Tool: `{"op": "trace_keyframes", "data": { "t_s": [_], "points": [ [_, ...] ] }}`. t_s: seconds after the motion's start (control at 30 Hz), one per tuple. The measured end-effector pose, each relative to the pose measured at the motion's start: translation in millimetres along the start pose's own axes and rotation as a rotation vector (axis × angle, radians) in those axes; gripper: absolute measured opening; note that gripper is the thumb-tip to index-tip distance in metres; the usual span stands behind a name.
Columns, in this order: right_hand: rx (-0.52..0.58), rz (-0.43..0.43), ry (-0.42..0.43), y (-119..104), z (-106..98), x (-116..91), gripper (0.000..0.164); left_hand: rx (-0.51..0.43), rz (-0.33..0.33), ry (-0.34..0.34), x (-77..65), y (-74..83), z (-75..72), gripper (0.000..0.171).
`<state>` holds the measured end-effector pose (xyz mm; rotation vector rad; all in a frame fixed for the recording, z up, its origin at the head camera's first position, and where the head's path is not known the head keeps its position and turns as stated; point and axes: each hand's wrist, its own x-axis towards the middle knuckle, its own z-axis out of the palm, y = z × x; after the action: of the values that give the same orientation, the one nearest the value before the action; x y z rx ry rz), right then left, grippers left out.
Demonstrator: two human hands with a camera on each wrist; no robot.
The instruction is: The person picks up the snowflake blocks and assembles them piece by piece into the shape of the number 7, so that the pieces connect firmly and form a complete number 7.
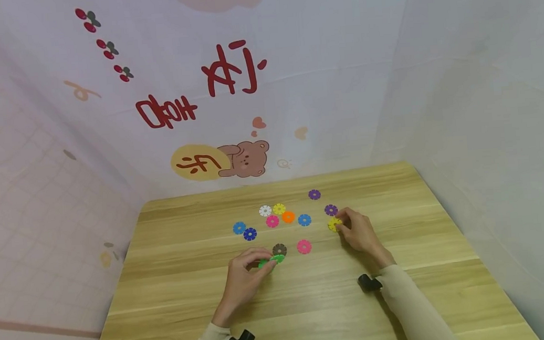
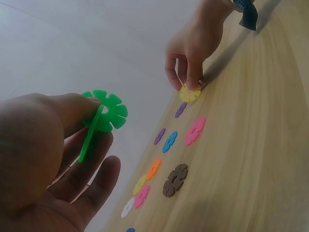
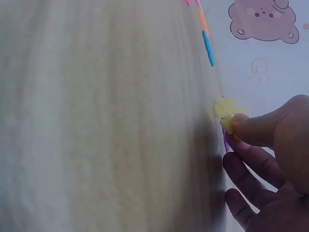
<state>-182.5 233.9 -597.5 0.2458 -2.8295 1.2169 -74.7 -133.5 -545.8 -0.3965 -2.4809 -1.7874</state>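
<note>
My left hand (image 1: 244, 275) pinches two green notched discs (image 2: 115, 112) between thumb and fingers. They are slotted together, one standing crosswise to the other in the left wrist view. Just beyond them on the table lies a brown notched disc (image 1: 279, 250). At the right, my right hand (image 1: 363, 235) grips a yellow notched disc (image 3: 223, 107) by its edge, thumb on one face. In the left wrist view this disc is tilted up, close over the tabletop. A purple disc (image 1: 331, 210) lies right behind it.
Flat on the wooden table (image 1: 310, 304) are several more discs, among them a pink one (image 1: 304, 247), a light blue one (image 1: 304, 220), an orange one (image 1: 288, 217) and a dark blue one (image 1: 250, 234). A printed cloth (image 1: 332, 81) hangs behind the table.
</note>
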Motion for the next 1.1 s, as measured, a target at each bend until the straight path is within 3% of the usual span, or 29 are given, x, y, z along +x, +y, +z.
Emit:
{"op": "trace_keyframes", "data": {
  "t_s": [0.3,0.63,1.1],
  "points": [
    [0.073,-0.031,0.027,-8.1,-4.4,-9.3,0.025,-0.021,-0.019,-0.001,2.3,1.9,0.8,0.005],
    [0.317,-0.027,0.024,-29.1,-7.3,-21.9,0.022,-0.032,0.033,0.014,3.3,2.5,1.9,0.006],
    [0.526,0.008,-0.033,-66.3,-4.1,-37.9,0.021,-0.043,0.050,0.001,8.3,5.5,5.3,0.006]
  ]
}}
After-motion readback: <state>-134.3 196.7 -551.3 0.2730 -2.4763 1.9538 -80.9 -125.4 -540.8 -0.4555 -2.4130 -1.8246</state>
